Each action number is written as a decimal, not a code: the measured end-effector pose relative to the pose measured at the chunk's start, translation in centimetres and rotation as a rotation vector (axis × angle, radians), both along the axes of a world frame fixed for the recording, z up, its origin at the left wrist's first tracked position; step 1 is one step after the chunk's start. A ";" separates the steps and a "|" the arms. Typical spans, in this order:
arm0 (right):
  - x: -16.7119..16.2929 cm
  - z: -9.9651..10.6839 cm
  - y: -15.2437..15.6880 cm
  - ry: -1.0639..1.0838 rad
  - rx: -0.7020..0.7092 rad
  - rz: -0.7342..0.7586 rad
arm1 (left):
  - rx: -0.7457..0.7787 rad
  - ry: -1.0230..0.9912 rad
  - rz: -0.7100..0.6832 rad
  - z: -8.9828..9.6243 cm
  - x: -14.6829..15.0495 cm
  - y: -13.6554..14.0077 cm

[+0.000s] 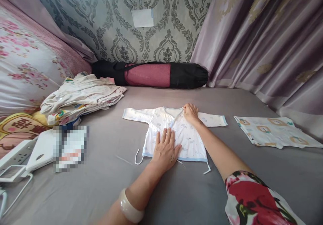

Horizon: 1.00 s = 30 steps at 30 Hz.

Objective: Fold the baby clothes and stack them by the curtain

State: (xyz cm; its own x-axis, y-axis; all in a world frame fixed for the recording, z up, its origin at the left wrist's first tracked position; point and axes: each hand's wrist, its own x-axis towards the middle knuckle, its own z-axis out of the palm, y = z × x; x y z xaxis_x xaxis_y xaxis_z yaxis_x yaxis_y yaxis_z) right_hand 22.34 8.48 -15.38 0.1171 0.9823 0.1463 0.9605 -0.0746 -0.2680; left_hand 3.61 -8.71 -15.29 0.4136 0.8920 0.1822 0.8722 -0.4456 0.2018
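Note:
A small white baby shirt (188, 146) with pale blue trim and a faint print is spread on the grey sheet, both sleeves stretched out sideways. White ties trail from its lower hem. My left hand (165, 149) lies flat on the lower front of the shirt, fingers stretched out, a pale bangle (130, 206) around the wrist. At the shirt's right shoulder, beside the neckline, my right hand (191, 113) has its fingers curled in and closed on the fabric. The fingertips of that hand are partly hidden.
To the right lies a folded printed cloth (275, 131). At left are a pile of clothes (83, 95), a power strip (19, 154), a white device (42, 149) and a blurred-out item (72, 147). A black and pink bag (148, 74) lies along the wall, near the curtain (242, 33).

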 end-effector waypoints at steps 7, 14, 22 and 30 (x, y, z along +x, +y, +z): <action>-1.1 1.8 -2.1 -0.051 0.122 0.225 | 0.045 -0.040 0.027 0.8 -0.1 0.2; -7.4 3.0 -1.2 0.035 -0.001 0.333 | 0.086 -0.025 0.131 0.7 -0.6 0.5; -10.1 1.8 1.7 0.044 -0.072 0.296 | -0.001 0.008 0.210 0.4 -1.3 0.6; -10.5 0.0 2.2 0.016 0.027 0.289 | 0.017 0.072 0.241 -0.5 -0.8 0.5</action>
